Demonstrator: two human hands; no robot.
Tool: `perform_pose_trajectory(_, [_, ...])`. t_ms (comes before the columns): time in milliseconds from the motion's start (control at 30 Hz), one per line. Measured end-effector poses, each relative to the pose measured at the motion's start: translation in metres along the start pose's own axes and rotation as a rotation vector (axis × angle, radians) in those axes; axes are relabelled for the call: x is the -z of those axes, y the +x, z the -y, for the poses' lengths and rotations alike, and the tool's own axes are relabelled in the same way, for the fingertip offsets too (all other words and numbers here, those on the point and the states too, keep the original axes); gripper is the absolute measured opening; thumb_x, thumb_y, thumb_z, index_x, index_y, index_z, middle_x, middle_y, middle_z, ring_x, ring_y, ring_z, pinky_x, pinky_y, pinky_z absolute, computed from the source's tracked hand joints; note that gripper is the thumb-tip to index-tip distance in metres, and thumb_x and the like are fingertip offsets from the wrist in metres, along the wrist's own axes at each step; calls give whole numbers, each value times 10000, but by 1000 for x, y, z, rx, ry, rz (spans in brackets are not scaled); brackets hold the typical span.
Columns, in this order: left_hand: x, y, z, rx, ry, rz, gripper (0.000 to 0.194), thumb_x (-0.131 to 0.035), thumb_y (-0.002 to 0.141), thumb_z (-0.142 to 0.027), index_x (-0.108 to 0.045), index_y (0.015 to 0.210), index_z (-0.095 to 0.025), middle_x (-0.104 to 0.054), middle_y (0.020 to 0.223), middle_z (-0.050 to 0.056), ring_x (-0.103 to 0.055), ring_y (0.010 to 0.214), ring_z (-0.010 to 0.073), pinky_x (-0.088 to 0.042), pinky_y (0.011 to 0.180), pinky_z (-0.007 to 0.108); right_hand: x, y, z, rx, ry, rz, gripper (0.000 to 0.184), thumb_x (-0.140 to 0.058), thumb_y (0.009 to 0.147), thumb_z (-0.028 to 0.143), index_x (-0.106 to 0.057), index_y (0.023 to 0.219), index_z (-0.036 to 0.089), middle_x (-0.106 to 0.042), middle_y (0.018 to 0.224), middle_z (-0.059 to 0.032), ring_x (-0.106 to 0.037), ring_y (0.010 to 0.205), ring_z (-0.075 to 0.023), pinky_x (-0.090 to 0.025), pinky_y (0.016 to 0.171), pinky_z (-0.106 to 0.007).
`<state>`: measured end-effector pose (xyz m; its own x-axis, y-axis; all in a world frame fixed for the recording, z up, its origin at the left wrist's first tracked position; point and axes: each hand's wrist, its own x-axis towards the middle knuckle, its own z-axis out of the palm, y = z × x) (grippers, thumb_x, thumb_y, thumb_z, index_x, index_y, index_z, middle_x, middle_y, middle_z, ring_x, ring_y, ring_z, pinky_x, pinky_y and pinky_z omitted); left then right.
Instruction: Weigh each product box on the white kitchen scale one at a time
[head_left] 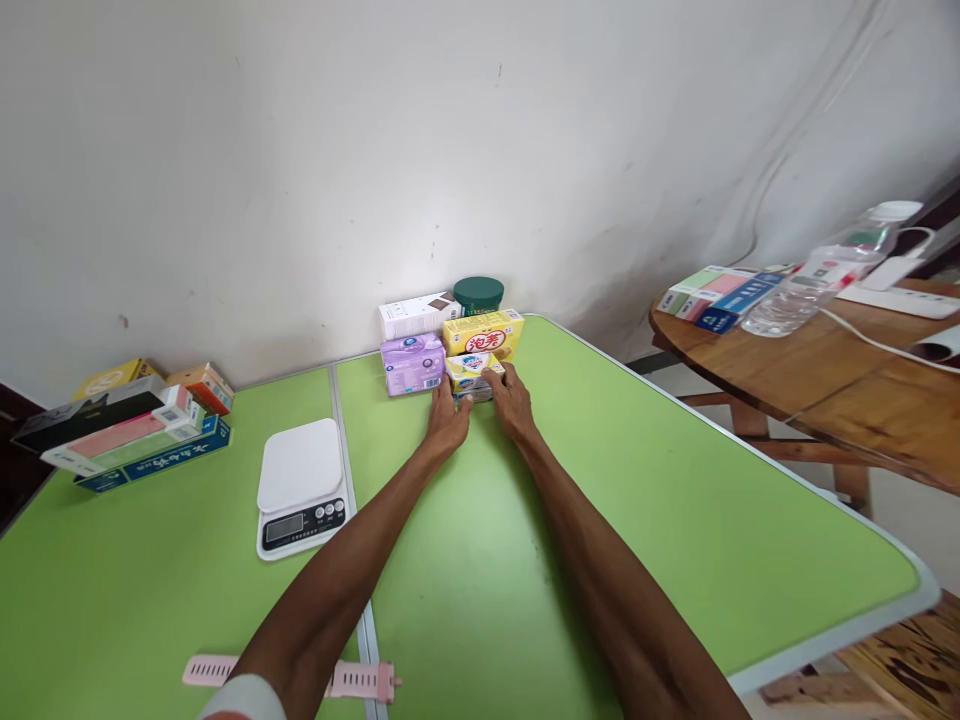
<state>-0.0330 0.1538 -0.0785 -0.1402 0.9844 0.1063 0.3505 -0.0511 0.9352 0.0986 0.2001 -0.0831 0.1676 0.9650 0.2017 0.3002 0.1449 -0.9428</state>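
Note:
A small yellow-and-white packet [472, 368] lies at the far side of the green table, with a greyish item [475, 394] partly showing beneath its front. My left hand [448, 415] grips the packet's left side, its thumb near the front corner. Against the right side, my right hand [513, 398] has its fingers closed on the same packet. A purple wrapped pack [412, 364] stands just left of my left fingers. Directly behind the packet is a yellow box [484, 335] with red lettering. A white box [420, 315] and a green-lidded tub [478, 293] stand against the wall.
A white kitchen scale [301, 470] sits left of my left forearm. Several boxes [127, 430] are stacked at the table's left. A pink strap [364, 681] lies under my left forearm. On the right, a wooden table [862, 370] holds boxes, a plastic bottle [817, 280] and a power strip.

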Motion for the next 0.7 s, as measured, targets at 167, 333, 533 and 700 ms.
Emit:
perform_pose_trajectory(167, [9, -33, 4, -20, 37, -5, 705, -627, 938, -231, -437, 1610, -134, -527, 1623, 227, -516, 1525, 335, -386, 1294, 461, 12, -33, 7, -12, -12, 43, 707, -479, 881, 766, -697, 1244, 199, -799, 1197, -150, -691, 1032, -333, -537, 957, -457])
perform_pose_trajectory(333, [32, -97, 24, -130, -3, 15, 675, -724, 889, -244, -470, 1512, -192, -580, 1484, 201, -633, 1351, 335, -523, 1150, 519, 31, -105, 19, -37, 40, 106, 671, -536, 898, 749, -681, 1269, 209, -795, 1245, -133, -711, 1062, -326, -564, 961, -452])
perform_pose_trajectory(533, [80, -124, 27, -37, 57, 188, 834, -892, 739, -273, -528, 1486, -204, -634, 1276, 129, -708, 1016, 270, -611, 940, 464, 59, -164, 24, -71, 168, 348, 664, -640, 924, 716, -646, 1388, 241, -713, 1464, -136, -709, 1248, -335, -585, 1065, -472])
perform_pose_trajectory(700, [95, -118, 14, -39, 39, 281, 728, -926, 693, -301, -629, 1346, -174, -640, 1279, 135, -701, 944, 240, -608, 851, 409, 72, -143, 19, -80, 180, 481, 1126, -945, 668, 600, -457, 1640, 312, -430, 1745, -156, -622, 1402, -388, -607, 1059, -527])
